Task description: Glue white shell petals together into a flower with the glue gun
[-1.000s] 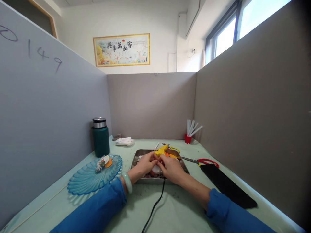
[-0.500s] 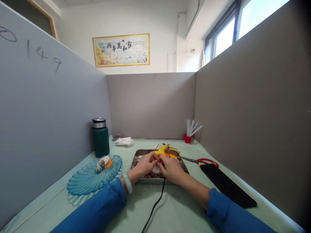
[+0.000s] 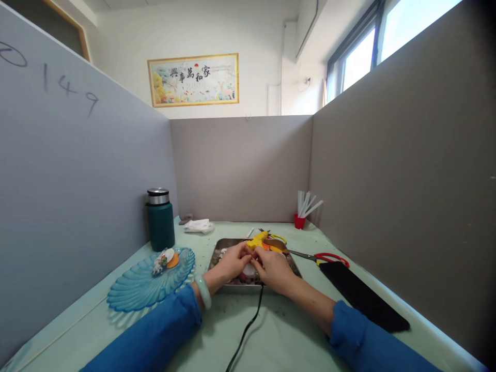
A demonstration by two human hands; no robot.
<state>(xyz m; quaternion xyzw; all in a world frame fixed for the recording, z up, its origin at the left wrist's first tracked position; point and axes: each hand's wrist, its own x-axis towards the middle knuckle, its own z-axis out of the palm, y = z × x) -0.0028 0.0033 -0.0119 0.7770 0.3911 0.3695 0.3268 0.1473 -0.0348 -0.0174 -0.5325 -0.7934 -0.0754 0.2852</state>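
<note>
Over a metal tray, my left hand and my right hand meet with fingertips pinched together. Whatever lies between the fingers is too small and covered to make out. Just beyond them a yellow glue gun rests on the tray, and a black cord runs from the tray toward me. Beneath my fingers a pale round piece shows among small mixed bits in the tray. On the left, a blue scalloped glass plate carries a small cluster of white, orange and speckled pieces.
A green bottle stands behind the plate. White tissue lies at the back. Glue sticks fill a red cup at back right. Red-handled scissors and a black strip of cloth lie right of the tray. Grey partitions enclose the table.
</note>
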